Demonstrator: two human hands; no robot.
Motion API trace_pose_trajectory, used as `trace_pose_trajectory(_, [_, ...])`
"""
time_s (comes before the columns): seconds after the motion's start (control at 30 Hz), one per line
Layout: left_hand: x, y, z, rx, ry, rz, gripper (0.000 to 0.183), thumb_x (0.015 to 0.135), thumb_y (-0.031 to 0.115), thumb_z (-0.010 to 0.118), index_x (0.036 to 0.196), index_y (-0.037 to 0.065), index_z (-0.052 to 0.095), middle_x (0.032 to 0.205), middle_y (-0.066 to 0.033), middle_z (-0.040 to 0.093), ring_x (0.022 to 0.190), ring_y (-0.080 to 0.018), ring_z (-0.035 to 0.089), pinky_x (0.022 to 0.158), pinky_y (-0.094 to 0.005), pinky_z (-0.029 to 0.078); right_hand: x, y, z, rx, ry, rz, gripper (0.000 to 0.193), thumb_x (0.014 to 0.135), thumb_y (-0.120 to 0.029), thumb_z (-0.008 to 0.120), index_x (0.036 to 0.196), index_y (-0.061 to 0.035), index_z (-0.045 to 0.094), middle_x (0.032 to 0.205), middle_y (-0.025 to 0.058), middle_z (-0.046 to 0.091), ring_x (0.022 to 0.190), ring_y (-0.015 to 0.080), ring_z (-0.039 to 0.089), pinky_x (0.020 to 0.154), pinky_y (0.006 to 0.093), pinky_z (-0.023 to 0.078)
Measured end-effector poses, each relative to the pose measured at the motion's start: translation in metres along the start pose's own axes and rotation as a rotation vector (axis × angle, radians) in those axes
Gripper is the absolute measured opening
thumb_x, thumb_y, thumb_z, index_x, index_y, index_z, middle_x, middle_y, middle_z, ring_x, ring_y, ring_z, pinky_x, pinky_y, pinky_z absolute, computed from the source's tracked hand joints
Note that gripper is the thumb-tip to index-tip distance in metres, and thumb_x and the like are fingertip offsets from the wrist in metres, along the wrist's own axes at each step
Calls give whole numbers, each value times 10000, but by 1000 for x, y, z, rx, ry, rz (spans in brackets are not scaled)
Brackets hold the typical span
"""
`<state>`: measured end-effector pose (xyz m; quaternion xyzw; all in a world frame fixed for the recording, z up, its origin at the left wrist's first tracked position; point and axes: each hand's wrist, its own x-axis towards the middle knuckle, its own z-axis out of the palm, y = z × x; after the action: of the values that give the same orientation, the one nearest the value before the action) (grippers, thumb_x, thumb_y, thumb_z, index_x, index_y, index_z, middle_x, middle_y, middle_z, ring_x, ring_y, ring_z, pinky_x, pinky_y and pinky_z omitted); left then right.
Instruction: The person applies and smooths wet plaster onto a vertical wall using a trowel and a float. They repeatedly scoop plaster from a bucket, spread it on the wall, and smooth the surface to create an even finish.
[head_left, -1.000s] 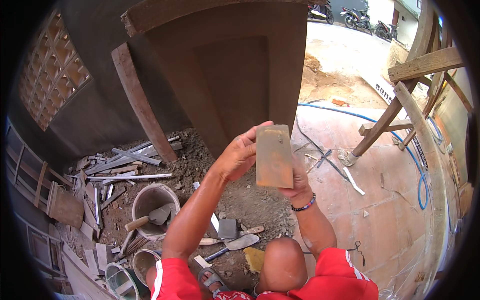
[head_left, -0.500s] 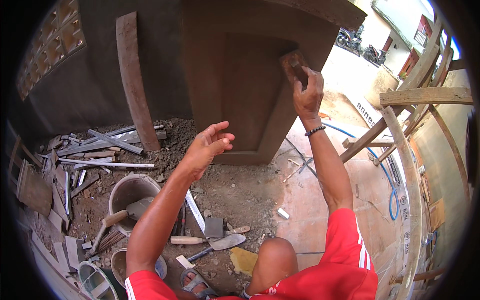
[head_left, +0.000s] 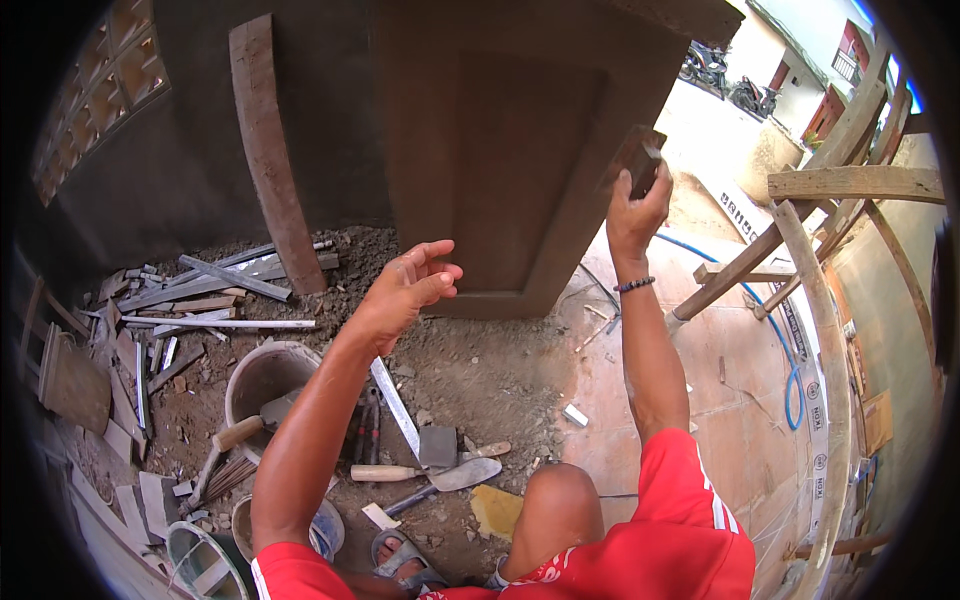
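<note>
In front of me stands a pillar (head_left: 420, 130) coated in dark grey render, with a recessed rectangular panel (head_left: 515, 170) in its face. My right hand (head_left: 640, 210), wearing a beaded bracelet, grips a small plastering float (head_left: 633, 160) by its back. The float is at the pillar's right edge; whether it touches the surface is hard to tell. My left hand (head_left: 408, 290) hangs in the air by the pillar's lower left corner, its fingers loosely bent and apart, with nothing in them. A pointed trowel (head_left: 465, 474) and a grey block (head_left: 438, 446) lie on the ground below.
A bucket (head_left: 240, 385) with a wooden-handled tool stands at left, smaller pails nearer me. Scrap strips (head_left: 215, 280) and a leaning plank (head_left: 265, 150) are by the dark wall. On the right rise wooden scaffold poles (head_left: 815, 290); a blue hose (head_left: 797, 390) crosses the tiles.
My right hand has brought the float down and rightward, from the upper right of the panel to the pillar's edge. My left hand has hardly moved. The view has shifted slightly.
</note>
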<state>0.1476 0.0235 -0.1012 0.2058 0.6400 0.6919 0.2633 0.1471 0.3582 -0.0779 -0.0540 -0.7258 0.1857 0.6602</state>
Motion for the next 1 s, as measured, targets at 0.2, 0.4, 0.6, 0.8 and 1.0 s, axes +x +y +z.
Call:
trace_pose_trajectory(0.2, [8,-7,14,-4,-65,9,620,907,234,664,1415,3,393,1182,-99,592,1030,-171,592,926,-309,434,25,-26,38,-79,-73,-46,580,814,-31,641,1361,-38,450,1004,210,536,967,394,539,857,477,449])
trace_pose_trajectory(0.4, [10,-11,32,53,-79,-17,571,920,213,645,1398,0,415,1160,-94,603,1009,-163,593,908,-300,439,-83,9,3,-87,-374,335,594,831,-48,639,1389,-31,435,1073,247,537,1046,412,523,932,495,422])
trace_pose_trajectory(0.6, [18,-36,51,-41,-32,-57,476,944,120,602,1379,18,436,1185,-70,610,1047,-165,598,941,-326,450,-117,-50,-92,1287,-447,1065,568,912,-138,651,1391,31,397,1294,126,558,1153,210,582,947,319,511])
trace_pose_trajectory(0.8, [22,-11,103,-390,-371,17,574,903,183,679,1399,43,428,1378,-107,520,1260,-215,514,1088,-418,384,-121,-82,-125,1899,-585,1404,462,964,-222,582,1354,-13,450,1241,78,588,1108,152,607,925,313,531])
trace_pose_trajectory(1.0, [37,0,110,-350,-322,151,515,878,230,723,1297,49,482,1234,-51,593,1160,-169,546,1015,-373,425,-133,-73,-119,1895,-583,1596,392,984,-233,549,1306,-18,489,1028,104,640,847,144,627,701,299,530])
